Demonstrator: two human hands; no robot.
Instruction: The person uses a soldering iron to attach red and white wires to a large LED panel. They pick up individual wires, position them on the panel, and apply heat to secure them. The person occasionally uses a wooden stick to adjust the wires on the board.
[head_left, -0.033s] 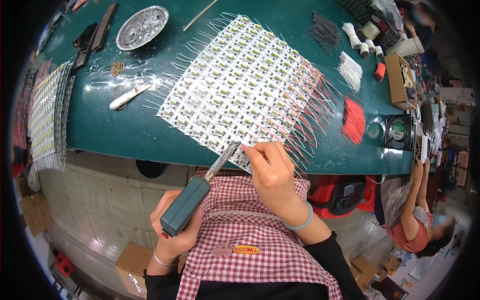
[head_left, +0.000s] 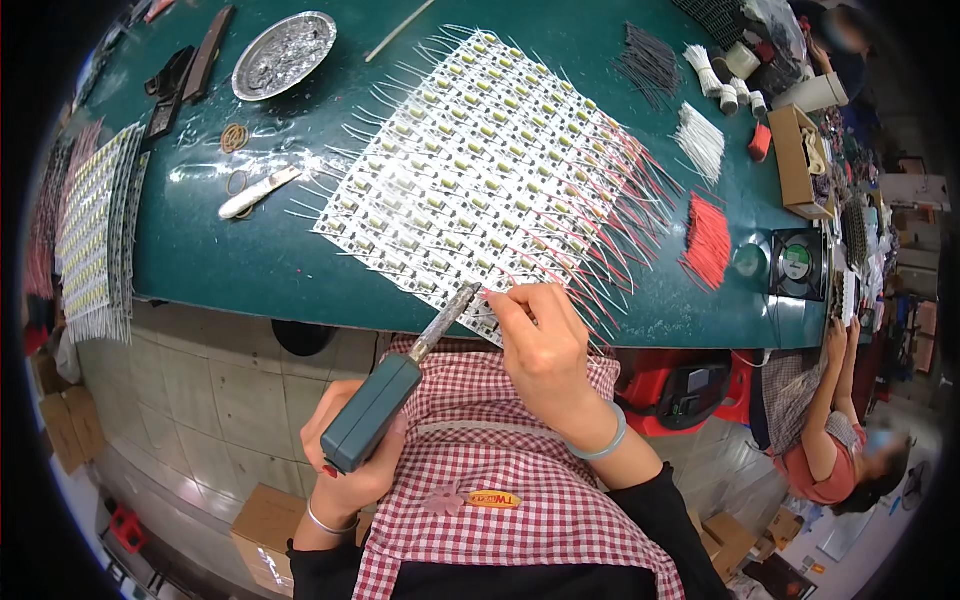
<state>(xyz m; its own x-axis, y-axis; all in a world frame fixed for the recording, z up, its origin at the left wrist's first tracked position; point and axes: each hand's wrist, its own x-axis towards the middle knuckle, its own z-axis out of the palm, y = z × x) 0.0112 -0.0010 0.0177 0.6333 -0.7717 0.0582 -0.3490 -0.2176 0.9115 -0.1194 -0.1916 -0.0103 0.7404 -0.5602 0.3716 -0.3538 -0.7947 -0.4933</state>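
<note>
My left hand is wrapped round the green handle of a soldering iron. The iron's metal tip points up and right, reaching the near edge of a white panel of small circuit boards. Right beside the tip, my right hand is pinched closed at that edge; whatever its fingertips hold is too small to make out. Rows of small yellowish-green parts cover the panel. White wires stick out along its left side, while red and white wires fan out on the right.
On the green table are a metal bowl, a white-handled knife, rubber bands and bundles of red, white and black wires. More panels stand at the left. A small fan and a co-worker are at right.
</note>
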